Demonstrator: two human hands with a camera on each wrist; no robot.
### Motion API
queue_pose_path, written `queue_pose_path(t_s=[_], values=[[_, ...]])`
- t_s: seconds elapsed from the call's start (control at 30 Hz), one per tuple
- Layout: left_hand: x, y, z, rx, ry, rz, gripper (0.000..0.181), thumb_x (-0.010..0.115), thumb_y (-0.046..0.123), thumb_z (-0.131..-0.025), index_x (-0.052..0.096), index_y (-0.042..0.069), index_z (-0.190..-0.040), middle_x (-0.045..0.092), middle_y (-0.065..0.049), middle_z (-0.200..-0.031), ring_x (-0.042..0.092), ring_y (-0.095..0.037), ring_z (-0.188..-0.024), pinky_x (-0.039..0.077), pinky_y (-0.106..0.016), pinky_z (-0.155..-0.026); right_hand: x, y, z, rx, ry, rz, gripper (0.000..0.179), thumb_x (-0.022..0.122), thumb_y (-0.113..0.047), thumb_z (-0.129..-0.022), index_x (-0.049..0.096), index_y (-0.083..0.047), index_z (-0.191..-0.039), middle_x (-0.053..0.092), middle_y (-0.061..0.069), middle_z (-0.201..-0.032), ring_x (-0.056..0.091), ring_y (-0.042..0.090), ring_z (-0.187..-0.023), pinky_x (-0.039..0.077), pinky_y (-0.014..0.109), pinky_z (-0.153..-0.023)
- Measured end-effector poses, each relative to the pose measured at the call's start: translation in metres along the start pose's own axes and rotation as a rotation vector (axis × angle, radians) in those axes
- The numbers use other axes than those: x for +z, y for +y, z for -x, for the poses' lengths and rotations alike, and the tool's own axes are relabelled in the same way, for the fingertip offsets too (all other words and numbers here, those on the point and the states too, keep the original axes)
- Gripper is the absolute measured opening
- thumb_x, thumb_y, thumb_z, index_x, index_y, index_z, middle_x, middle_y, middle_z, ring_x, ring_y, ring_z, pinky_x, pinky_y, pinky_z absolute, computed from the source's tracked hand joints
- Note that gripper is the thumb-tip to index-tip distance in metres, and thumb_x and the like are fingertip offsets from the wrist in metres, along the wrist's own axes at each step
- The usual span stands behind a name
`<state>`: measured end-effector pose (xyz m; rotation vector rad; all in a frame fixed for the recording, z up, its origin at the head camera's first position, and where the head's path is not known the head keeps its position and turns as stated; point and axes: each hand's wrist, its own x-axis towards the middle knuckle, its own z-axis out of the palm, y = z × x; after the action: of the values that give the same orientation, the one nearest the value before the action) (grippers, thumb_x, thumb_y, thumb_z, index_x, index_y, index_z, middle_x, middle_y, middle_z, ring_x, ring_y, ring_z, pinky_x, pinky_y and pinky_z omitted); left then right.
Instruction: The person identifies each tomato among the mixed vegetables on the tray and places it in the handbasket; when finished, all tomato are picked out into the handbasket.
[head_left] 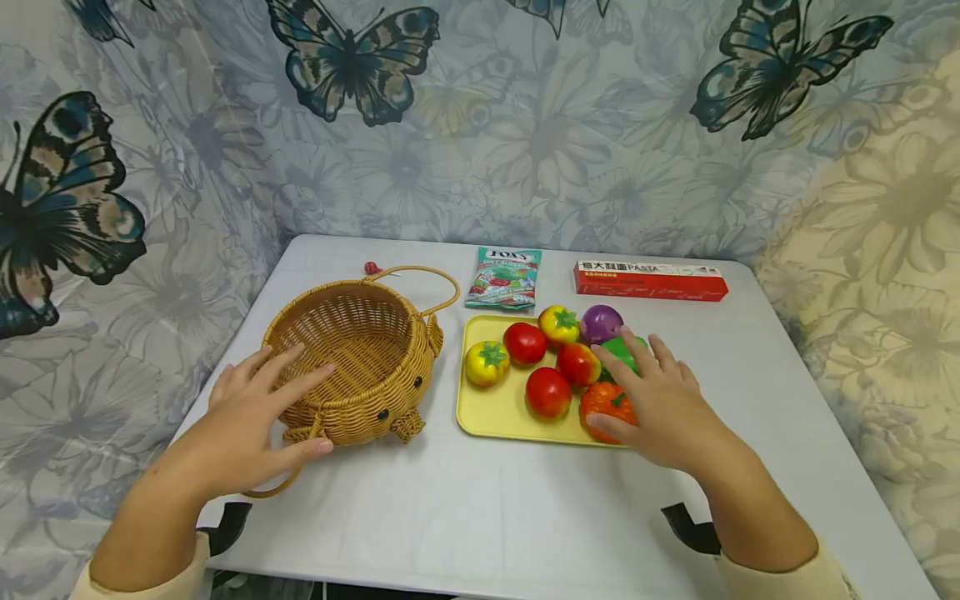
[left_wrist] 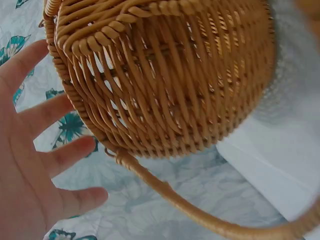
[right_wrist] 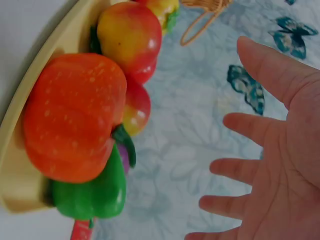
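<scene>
My left hand [head_left: 251, 417] is spread over the near left side of a wicker basket [head_left: 390, 392] with looped handles. In the left wrist view its fingers are straight beside the weave. My right hand [head_left: 667, 408] hovers open over the right end of a yellow tray [head_left: 480, 412], nearest an orange pumpkin-shaped vegetable [head_left: 603, 404] and a green pepper [right_wrist: 92, 195]; nothing is in its grasp. Also on the tray are red tomatoes [head_left: 548, 392], a red-and-yellow fruit [head_left: 579, 364], yellow fruits with green tops [head_left: 486, 364] and a purple round vegetable [head_left: 600, 323].
Behind the tray lie a green candy bag [head_left: 504, 279] and a red pasta box [head_left: 651, 282]. A small red-topped item [head_left: 372, 267] is behind the basket. The white table [head_left: 450, 517] meets patterned cloth walls at its back and sides.
</scene>
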<state>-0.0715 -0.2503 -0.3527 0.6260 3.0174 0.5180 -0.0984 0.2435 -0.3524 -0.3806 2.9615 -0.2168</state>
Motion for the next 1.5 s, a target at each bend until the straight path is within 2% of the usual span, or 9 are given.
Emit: queue_pose_path(t_s=[0.23, 0.33, 0.47, 0.6, 0.73, 0.9, 1.1, 1.33, 1.5], values=[[0.006, -0.007, 0.012, 0.014, 0.015, 0.031, 0.063, 0.069, 0.051, -0.095, 0.049, 0.034, -0.152, 0.032, -0.016, -0.162, 0.019, -0.052, -0.149, 0.013, -0.08, -0.109, 0.009, -0.021, -0.027, -0.098, -0.035, 0.041, 0.087, 0.08, -0.051, -0.084, 0.041, -0.027, -0.158, 0.024, 0.016, -0.167, 0.014, 0.054, -0.151, 0.022, 0.08, -0.109], [0.009, -0.01, 0.016, 0.031, 0.028, 0.024, 0.057, 0.069, 0.046, -0.096, 0.053, 0.033, -0.15, 0.037, -0.017, -0.16, 0.019, -0.05, -0.15, 0.014, -0.079, -0.109, 0.018, -0.03, -0.035, -0.155, -0.059, 0.052, 0.083, 0.082, -0.048, -0.083, 0.046, -0.026, -0.155, 0.034, 0.015, -0.163, 0.022, 0.049, -0.151, 0.028, 0.075, -0.111], [0.012, -0.013, 0.019, 0.054, 0.05, 0.002, 0.056, 0.072, 0.039, -0.095, 0.055, 0.031, -0.148, 0.042, -0.017, -0.156, 0.021, -0.05, -0.15, 0.018, -0.078, -0.108, 0.03, -0.043, -0.043, -0.241, -0.094, 0.076, 0.08, 0.083, -0.046, -0.082, 0.052, -0.022, -0.151, 0.043, 0.013, -0.157, 0.035, 0.041, -0.147, 0.04, 0.065, -0.111], [0.013, -0.014, 0.02, 0.076, 0.075, -0.008, 0.059, 0.077, 0.035, -0.092, 0.055, 0.032, -0.147, 0.044, -0.015, -0.155, 0.024, -0.053, -0.147, 0.023, -0.078, -0.105, 0.04, -0.053, -0.051, -0.279, -0.122, 0.094, 0.08, 0.086, -0.043, -0.08, 0.054, -0.022, -0.15, 0.045, 0.012, -0.155, 0.038, 0.037, -0.145, 0.048, 0.059, -0.106], [0.013, -0.013, 0.02, 0.126, 0.106, -0.012, 0.064, 0.081, 0.029, -0.088, 0.055, 0.034, -0.146, 0.048, -0.013, -0.152, 0.031, -0.051, -0.144, 0.028, -0.075, -0.104, 0.044, -0.058, -0.058, -0.281, -0.149, 0.102, 0.077, 0.086, -0.037, -0.081, 0.054, -0.021, -0.149, 0.044, 0.013, -0.156, 0.038, 0.038, -0.145, 0.054, 0.055, -0.099], [0.016, -0.012, 0.019, 0.195, 0.116, -0.007, 0.063, 0.081, 0.021, -0.087, 0.059, 0.035, -0.144, 0.054, -0.009, -0.145, 0.041, -0.039, -0.138, 0.038, -0.066, -0.101, 0.047, -0.062, -0.065, -0.274, -0.172, 0.124, 0.07, 0.085, -0.031, -0.083, 0.058, -0.018, -0.146, 0.049, 0.013, -0.15, 0.047, 0.038, -0.138, 0.057, 0.051, -0.095], [0.016, -0.013, 0.016, 0.237, 0.13, -0.001, 0.061, 0.082, 0.019, -0.086, 0.062, 0.034, -0.141, 0.059, -0.008, -0.14, 0.043, -0.037, -0.136, 0.04, -0.063, -0.102, 0.047, -0.062, -0.069, -0.262, -0.146, 0.164, 0.062, 0.087, -0.025, -0.081, 0.065, -0.013, -0.138, 0.059, 0.014, -0.139, 0.055, 0.035, -0.127, 0.06, 0.046, -0.091], [0.015, -0.016, 0.01, 0.276, 0.139, -0.006, 0.06, 0.083, 0.018, -0.085, 0.064, 0.033, -0.139, 0.061, -0.006, -0.135, 0.044, -0.036, -0.135, 0.041, -0.061, -0.103, 0.045, -0.061, -0.074, -0.228, -0.175, 0.225, 0.065, 0.089, -0.01, -0.077, 0.065, -0.013, -0.137, 0.06, 0.015, -0.135, 0.055, 0.036, -0.126, 0.059, 0.048, -0.091], [0.015, -0.016, 0.009, 0.301, 0.16, -0.006, 0.06, 0.085, 0.017, -0.083, 0.065, 0.032, -0.138, 0.061, -0.002, -0.132, 0.047, -0.031, -0.132, 0.042, -0.056, -0.102, 0.043, -0.061, -0.076, -0.235, -0.18, 0.252, 0.066, 0.09, -0.009, -0.076, 0.065, -0.013, -0.137, 0.061, 0.015, -0.133, 0.057, 0.036, -0.124, 0.06, 0.048, -0.089]])
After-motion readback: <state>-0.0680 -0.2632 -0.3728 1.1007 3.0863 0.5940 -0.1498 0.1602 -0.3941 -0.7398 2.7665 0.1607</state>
